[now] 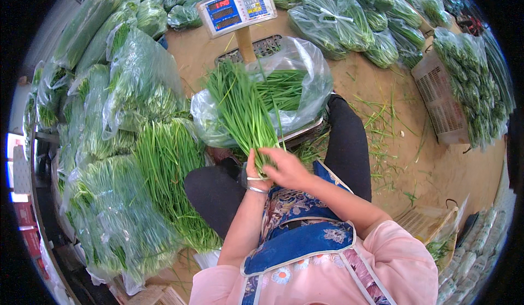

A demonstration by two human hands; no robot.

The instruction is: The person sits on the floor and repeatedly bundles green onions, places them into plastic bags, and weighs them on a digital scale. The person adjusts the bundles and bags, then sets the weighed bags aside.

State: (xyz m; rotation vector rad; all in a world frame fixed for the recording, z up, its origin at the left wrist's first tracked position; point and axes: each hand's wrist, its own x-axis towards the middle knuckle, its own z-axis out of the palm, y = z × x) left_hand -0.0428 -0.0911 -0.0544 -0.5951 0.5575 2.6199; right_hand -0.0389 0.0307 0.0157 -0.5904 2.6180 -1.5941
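Note:
My left hand is closed around the pale lower ends of a bunch of green garlic chives; bracelets circle that wrist. My right hand touches the same stems from the right, its fingers partly spread; whether it grips any cannot be told. The blades of the bunch point away from me over an opened clear plastic bag. More chives lie inside this bag, which rests on the platform of an electronic scale. The scale's lit display panel stands on a post behind it.
Loose chives are piled at my left, beside stacked bagged greens. More filled bags line the back. A plastic crate with greens stands at the right, another basket nearer. Stray blades litter the brown floor.

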